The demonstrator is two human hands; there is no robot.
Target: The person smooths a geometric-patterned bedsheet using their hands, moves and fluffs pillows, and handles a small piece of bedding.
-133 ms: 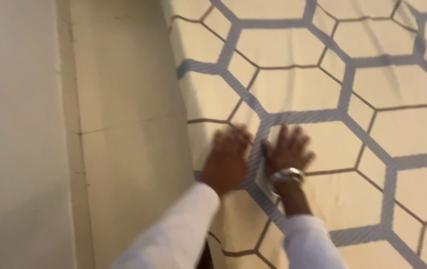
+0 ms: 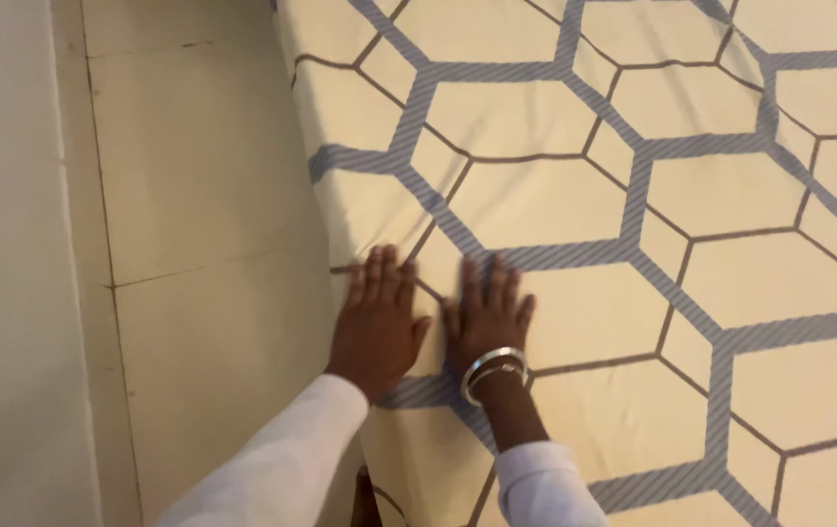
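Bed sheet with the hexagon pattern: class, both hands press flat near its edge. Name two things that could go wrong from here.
1. The left hand lies right at the edge of the sheet, where it drops toward the tiled floor; it might slip off.
2. The bangles at the wrist of the right hand rest near the cloth and could snag it.

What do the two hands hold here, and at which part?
Nothing is held. The left hand and the right hand lie flat, fingers spread, on the cream bedsheet with the grey hexagon pattern, near its left edge. There is no grip.
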